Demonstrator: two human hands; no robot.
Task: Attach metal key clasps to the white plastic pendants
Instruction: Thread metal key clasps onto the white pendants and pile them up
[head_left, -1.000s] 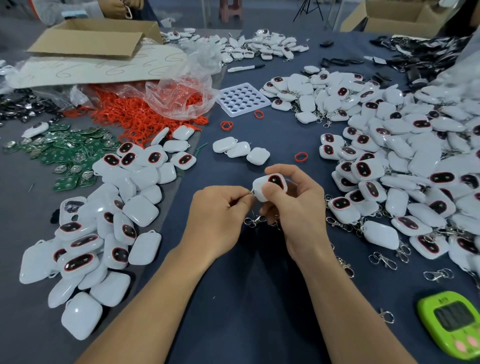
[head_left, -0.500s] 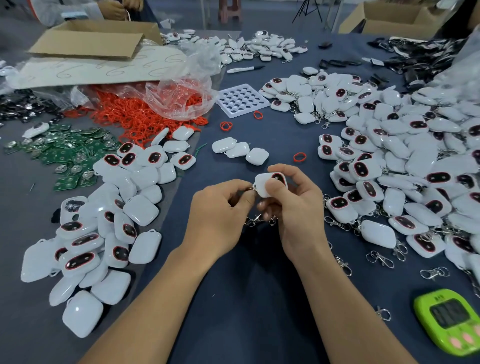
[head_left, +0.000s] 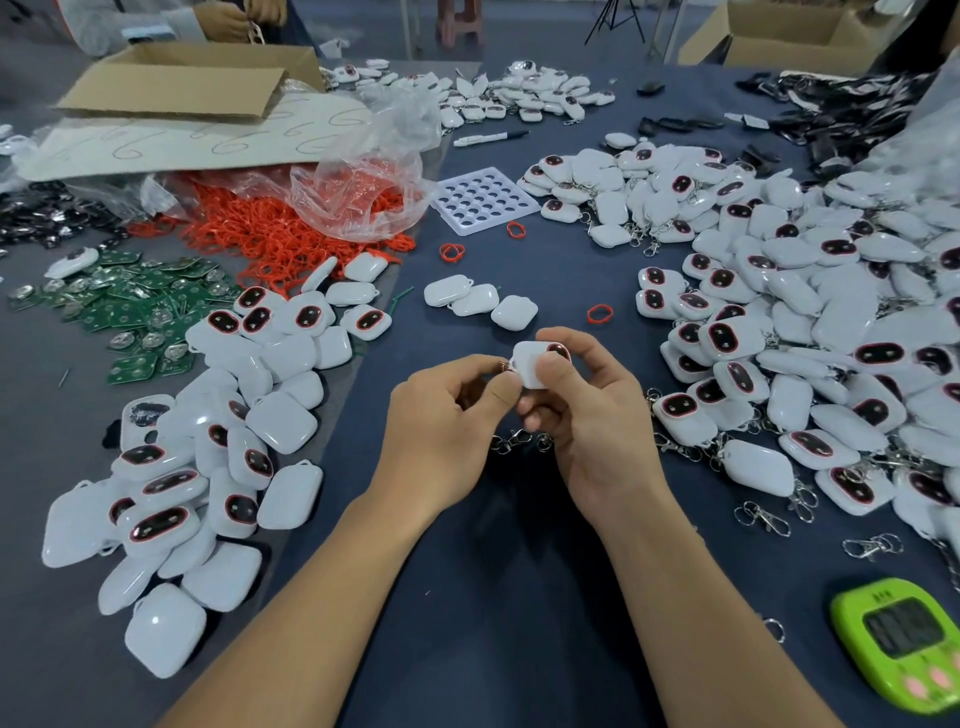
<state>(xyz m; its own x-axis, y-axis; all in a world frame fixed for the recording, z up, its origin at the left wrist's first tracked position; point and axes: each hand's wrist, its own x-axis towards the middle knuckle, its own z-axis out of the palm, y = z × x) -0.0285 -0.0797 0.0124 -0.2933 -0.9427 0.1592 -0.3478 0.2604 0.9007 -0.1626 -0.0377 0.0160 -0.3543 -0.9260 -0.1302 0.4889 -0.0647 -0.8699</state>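
- The right hand (head_left: 592, 415) is gripping a white rounded-square plastic pendant (head_left: 529, 366) with a dark oval window rimmed in red. The thumb is pressing on its face and the curled fingers are wrapping behind it.
- The pendant is being held above the dark blue table cloth (head_left: 467, 597), at the middle of the view, between the two hands.
- The left hand (head_left: 447, 431) is curling narrow, its thumb and forefinger pinching a small metal ring (head_left: 503, 365) right at the pendant's left corner. Whether the ring is already passing through the pendant's loop is too small to tell.
- Silver metal key clasps (head_left: 511, 441) are showing in the gap just below the two hands. Whether they are hanging or lying on the cloth cannot be told.
- A heap of bare white pendants (head_left: 208, 452) is lying to the left.
- A far larger heap of pendants with clasps (head_left: 805, 338) is spreading across the right side.
- Three lone white pendants (head_left: 478, 301) are lying touching one another just beyond the hands, with a red rubber ring (head_left: 600, 313) near them.
- Loose silver clasps (head_left: 761, 517) are lying near the right forearm.
- A lime-green digital timer (head_left: 906, 644) is sitting at the lower right.
- Farther back, a white plastic tray with round wells (head_left: 485, 200) is lying beside a pile of red rubber rings (head_left: 270, 234) spilling from a clear plastic bag (head_left: 363, 182).
- Green circuit boards (head_left: 130, 306) are lying scattered at the left.
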